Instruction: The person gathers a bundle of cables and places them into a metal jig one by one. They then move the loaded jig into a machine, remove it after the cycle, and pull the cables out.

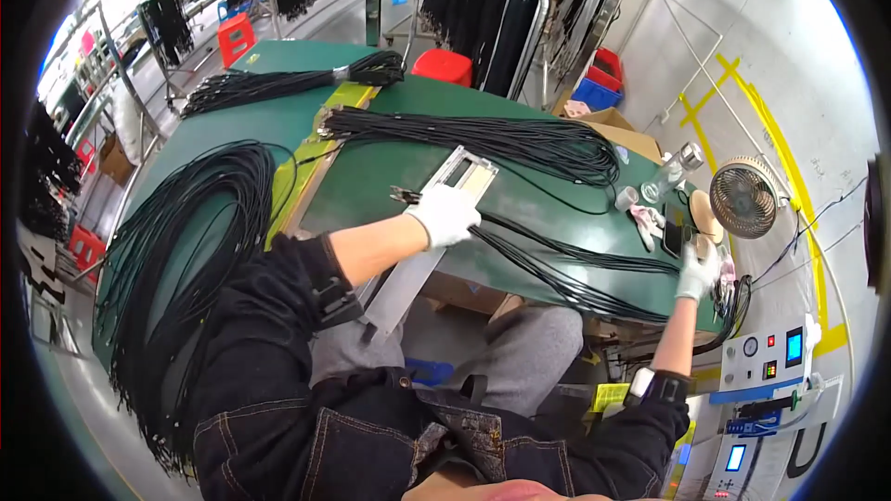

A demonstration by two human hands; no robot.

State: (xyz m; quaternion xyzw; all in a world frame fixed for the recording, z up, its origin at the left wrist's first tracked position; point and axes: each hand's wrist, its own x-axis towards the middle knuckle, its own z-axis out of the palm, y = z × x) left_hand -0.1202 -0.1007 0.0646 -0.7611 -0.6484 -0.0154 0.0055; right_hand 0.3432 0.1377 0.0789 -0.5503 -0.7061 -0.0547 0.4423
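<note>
My left hand (445,215), in a white glove, is closed round a bundle of black cables (566,288). Their metal-tipped ends (405,195) stick out past my fingers, and the rest trails right along the table's near edge. Under that hand lies a long pale metal fixture (408,283), slanting toward my lap. At the table's right end my white-gloved right hand (698,269) is bent round something small, which I cannot make out. Just beside it are a dark phone (673,234) and a round tan pad (705,215).
More black cable bundles lie on the green table (362,190): one long bundle (483,144), one at the back (288,83), and a looped heap (204,213) hanging off the left edge. A fan (742,197), a glass jar (685,160) and a control box (766,357) stand right.
</note>
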